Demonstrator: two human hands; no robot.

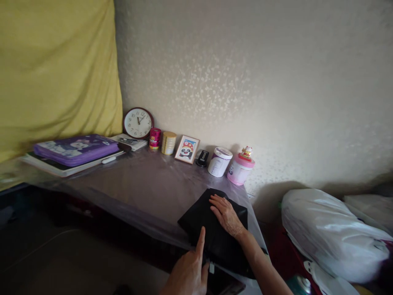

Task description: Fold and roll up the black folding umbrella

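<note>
A black bag (196, 215) lies on the near right part of the table (144, 176), reaching its near edge. It looks soft and rather flat, plain and dark all over, with a dull sheen like leather or coated cloth. Its left side runs out to a blunt point, its far edge is uneven, and its right far corner stands out sharply against the paler table cover. Folds or seams are hard to make out in the dim light. A small pale tag (211, 268) shows at its near side.

The right hand (225, 213) lies spread on top of the bag, palm down, fingers extended and gripping nothing. The left hand (190, 262) is at the bag's near left side, index finger straight and pointing to the far side, thumb beside the tag; whether it grips anything cannot be told.

Beyond the bag, a white tub (218, 164) and a pink tub (239, 172) stand near the far edge, the pink one to the right.
</note>
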